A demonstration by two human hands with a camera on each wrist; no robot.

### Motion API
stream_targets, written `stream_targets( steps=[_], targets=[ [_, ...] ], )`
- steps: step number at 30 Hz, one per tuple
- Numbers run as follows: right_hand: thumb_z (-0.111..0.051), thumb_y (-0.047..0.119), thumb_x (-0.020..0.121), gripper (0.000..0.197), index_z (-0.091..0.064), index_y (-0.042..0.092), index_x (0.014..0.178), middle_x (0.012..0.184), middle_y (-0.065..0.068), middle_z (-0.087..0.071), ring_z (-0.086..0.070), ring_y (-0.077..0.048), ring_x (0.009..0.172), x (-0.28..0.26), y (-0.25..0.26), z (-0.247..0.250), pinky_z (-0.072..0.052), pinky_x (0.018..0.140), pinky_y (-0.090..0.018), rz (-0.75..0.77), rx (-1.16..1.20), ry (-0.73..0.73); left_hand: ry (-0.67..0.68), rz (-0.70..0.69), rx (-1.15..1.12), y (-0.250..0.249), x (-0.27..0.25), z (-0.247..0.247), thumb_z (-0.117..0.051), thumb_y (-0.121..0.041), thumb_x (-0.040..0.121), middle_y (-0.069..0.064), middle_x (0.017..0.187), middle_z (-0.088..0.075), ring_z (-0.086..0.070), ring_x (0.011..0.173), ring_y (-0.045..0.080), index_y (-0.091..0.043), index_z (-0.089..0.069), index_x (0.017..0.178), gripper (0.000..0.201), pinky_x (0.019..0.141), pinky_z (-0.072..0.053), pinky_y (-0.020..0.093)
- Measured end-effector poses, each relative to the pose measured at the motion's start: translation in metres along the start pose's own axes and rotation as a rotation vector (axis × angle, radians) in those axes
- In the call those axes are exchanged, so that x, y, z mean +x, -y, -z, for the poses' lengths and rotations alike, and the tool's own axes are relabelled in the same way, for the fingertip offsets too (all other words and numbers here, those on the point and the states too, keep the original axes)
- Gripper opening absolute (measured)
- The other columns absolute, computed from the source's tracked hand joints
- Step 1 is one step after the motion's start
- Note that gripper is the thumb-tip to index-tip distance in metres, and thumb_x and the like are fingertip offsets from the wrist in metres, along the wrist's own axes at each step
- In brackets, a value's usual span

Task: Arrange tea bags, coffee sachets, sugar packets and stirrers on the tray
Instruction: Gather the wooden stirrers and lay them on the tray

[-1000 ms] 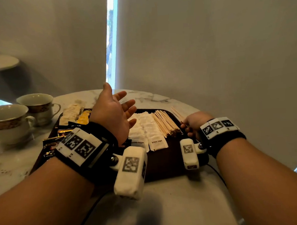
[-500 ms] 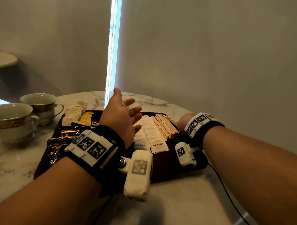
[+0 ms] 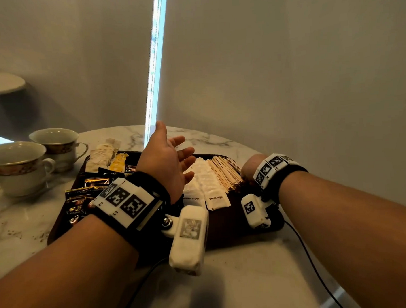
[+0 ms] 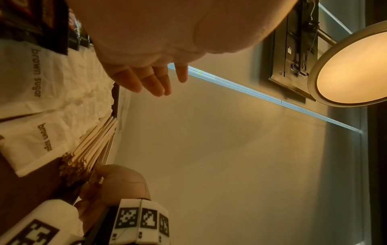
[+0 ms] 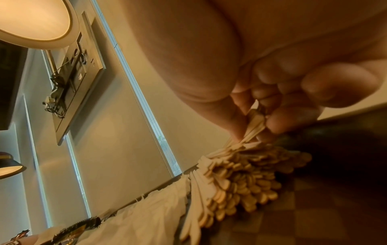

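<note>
Now R hand (image 5: 261, 106) pinches stirrers (image 5: 236, 179) at tray (image 3: 235, 224) edge — L hand (image 3: 167, 164) splayed, empty, above sugar packets (image 3: 203, 184).

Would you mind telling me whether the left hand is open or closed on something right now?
Open. The left hand hangs above the tray with fingers spread and straight, holding nothing; the left wrist view shows the same.

"brown sugar" is printed on two white sugar packets (image 3: 216, 197).

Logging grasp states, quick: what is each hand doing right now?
Left hand: open, fingers spread, holding nothing, above the dark brown tray.
Right hand: fingers pinch a few thin wooden stirrers at the pile's near end.
</note>
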State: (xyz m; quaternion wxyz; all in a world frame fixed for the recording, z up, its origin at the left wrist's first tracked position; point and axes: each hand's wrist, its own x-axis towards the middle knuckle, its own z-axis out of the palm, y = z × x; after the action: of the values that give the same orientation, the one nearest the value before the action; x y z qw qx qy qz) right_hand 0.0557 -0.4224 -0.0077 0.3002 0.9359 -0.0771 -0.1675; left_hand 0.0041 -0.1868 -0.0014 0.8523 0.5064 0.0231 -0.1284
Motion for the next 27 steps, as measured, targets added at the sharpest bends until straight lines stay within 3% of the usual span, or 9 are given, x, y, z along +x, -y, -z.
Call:
stream_targets(
  steps=[4, 7, 9, 11, 14, 16, 19, 21, 27],
  targets=[
    [-0.064, 0.024, 0.093, 0.024, -0.068, 0.011, 0.114, 0.110, -0.006, -0.068, -0.065, -0.025, 0.106, 0.001, 0.001, 0.004, -0.053, 0.091, -0.032, -0.024, 0.199, 0.007, -0.004, 0.005, -0.003, 0.000, 0.000, 0.001, -0.025, -0.075, 0.095, 0.009, 0.123, -0.067, -0.062, 0.108, 0.023, -0.021, -0.061, 0.122, 0.071, 0.078, -0.046, 0.041],
    [-0.064, 0.026, 0.091, 0.014, -0.068, 0.014, 0.096, 0.089, 0.000, -0.067, -0.066, -0.020, 0.086, 0.013, -0.003, -0.005, -0.055, 0.081, -0.029, -0.088, 0.293, -0.045, -0.007, 0.008, -0.006, 0.000, 0.001, 0.001, -0.025, -0.076, 0.094, 0.010, 0.122, -0.067, -0.062, 0.105, 0.023, -0.021, -0.061, 0.121, 0.071, 0.076, -0.045, 0.041],
    [-0.068, 0.033, 0.088, 0.018, -0.067, 0.016, 0.094, 0.091, 0.003, -0.067, -0.065, -0.017, 0.084, 0.017, -0.003, -0.008, -0.055, 0.074, -0.027, -0.089, 0.402, -0.132, -0.011, 0.012, -0.010, 0.000, 0.001, 0.001, -0.026, -0.076, 0.094, 0.010, 0.122, -0.067, -0.062, 0.104, 0.023, -0.020, -0.062, 0.120, 0.071, 0.075, -0.045, 0.040],
    [-0.062, 0.046, 0.091, 0.039, -0.067, 0.014, 0.113, 0.111, -0.001, -0.067, -0.062, -0.020, 0.102, 0.019, 0.002, -0.008, -0.046, 0.076, -0.028, -0.105, 0.558, -0.169, -0.011, 0.013, -0.011, 0.000, 0.001, 0.002, -0.027, -0.076, 0.094, 0.010, 0.122, -0.067, -0.062, 0.104, 0.023, -0.020, -0.062, 0.120, 0.071, 0.074, -0.045, 0.040],
    [-0.056, 0.057, 0.092, 0.061, -0.055, 0.017, 0.138, 0.136, -0.004, -0.059, -0.055, -0.024, 0.122, 0.016, 0.014, 0.002, -0.044, 0.095, -0.036, -0.062, 0.582, -0.142, -0.010, 0.013, -0.005, 0.000, 0.002, 0.002, -0.026, -0.076, 0.094, 0.010, 0.122, -0.067, -0.062, 0.103, 0.023, -0.021, -0.062, 0.120, 0.071, 0.073, -0.044, 0.040],
    [-0.058, 0.051, 0.094, 0.055, -0.056, 0.016, 0.137, 0.133, -0.004, -0.060, -0.056, -0.024, 0.121, 0.009, 0.023, 0.008, -0.045, 0.097, -0.036, -0.031, 0.540, -0.108, -0.006, 0.016, 0.006, 0.000, 0.003, 0.003, -0.024, -0.076, 0.095, 0.009, 0.122, -0.066, -0.062, 0.107, 0.023, -0.021, -0.061, 0.121, 0.072, 0.074, -0.044, 0.041],
    [-0.064, 0.036, 0.093, 0.037, -0.065, 0.015, 0.123, 0.107, -0.002, -0.070, -0.067, -0.019, 0.097, 0.009, 0.027, 0.011, -0.055, 0.081, -0.029, 0.002, 0.461, -0.055, -0.002, 0.023, 0.014, -0.001, 0.003, 0.004, -0.023, -0.076, 0.095, 0.009, 0.122, -0.066, -0.061, 0.111, 0.025, -0.021, -0.061, 0.123, 0.071, 0.076, -0.045, 0.041],
    [-0.068, 0.027, 0.089, 0.033, -0.068, 0.015, 0.119, 0.095, 0.001, -0.071, -0.069, -0.015, 0.081, 0.013, 0.023, 0.009, -0.057, 0.071, -0.026, 0.016, 0.557, -0.068, 0.000, 0.027, 0.011, -0.001, 0.003, 0.004, -0.024, -0.076, 0.095, 0.009, 0.122, -0.066, -0.061, 0.112, 0.025, -0.022, -0.061, 0.123, 0.071, 0.075, -0.045, 0.041],
    [-0.066, 0.033, 0.090, 0.039, -0.065, 0.016, 0.125, 0.121, -0.005, -0.066, -0.063, -0.024, 0.111, 0.012, 0.018, 0.012, -0.050, 0.083, -0.032, -0.014, 0.538, -0.064, -0.011, 0.027, 0.001, -0.001, 0.006, 0.004, -0.025, -0.077, 0.094, 0.009, 0.121, -0.067, -0.063, 0.109, 0.024, -0.022, -0.062, 0.120, 0.071, 0.075, -0.046, 0.041]
  ],
)
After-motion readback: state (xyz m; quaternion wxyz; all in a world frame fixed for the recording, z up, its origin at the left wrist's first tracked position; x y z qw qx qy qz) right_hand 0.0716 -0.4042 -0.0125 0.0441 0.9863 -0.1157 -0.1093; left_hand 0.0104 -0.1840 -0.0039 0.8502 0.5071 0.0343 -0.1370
